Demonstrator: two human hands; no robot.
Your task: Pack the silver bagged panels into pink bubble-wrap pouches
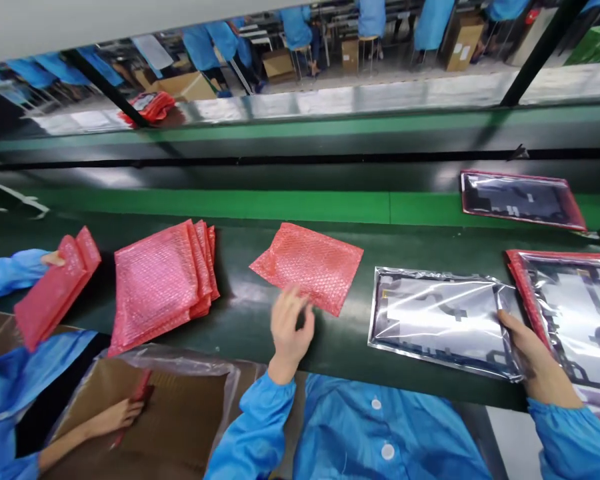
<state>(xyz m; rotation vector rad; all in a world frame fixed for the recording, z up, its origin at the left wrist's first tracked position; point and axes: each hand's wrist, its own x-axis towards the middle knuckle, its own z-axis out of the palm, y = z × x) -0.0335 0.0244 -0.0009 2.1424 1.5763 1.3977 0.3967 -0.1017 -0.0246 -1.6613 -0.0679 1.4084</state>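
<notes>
Blue smock (375, 433) fronted the table's (337, 350) near edge; right hand (537, 360) clamped a wrapped panel (430, 313); left hand (291, 330), half-open, empty, hung beside a red pouch (317, 260).

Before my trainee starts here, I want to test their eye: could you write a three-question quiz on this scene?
1. True or false: the right hand is empty.
2. Nearest the left hand: A) a metal stool, B) a red bubble-wrap pouch, or C) scissors?
3. Fill in: in the picture, the pouch stack lies to the ____ of that pouch.

Key: 1 false, it grips a clear-bagged panel; 2 B; 3 left.
</notes>
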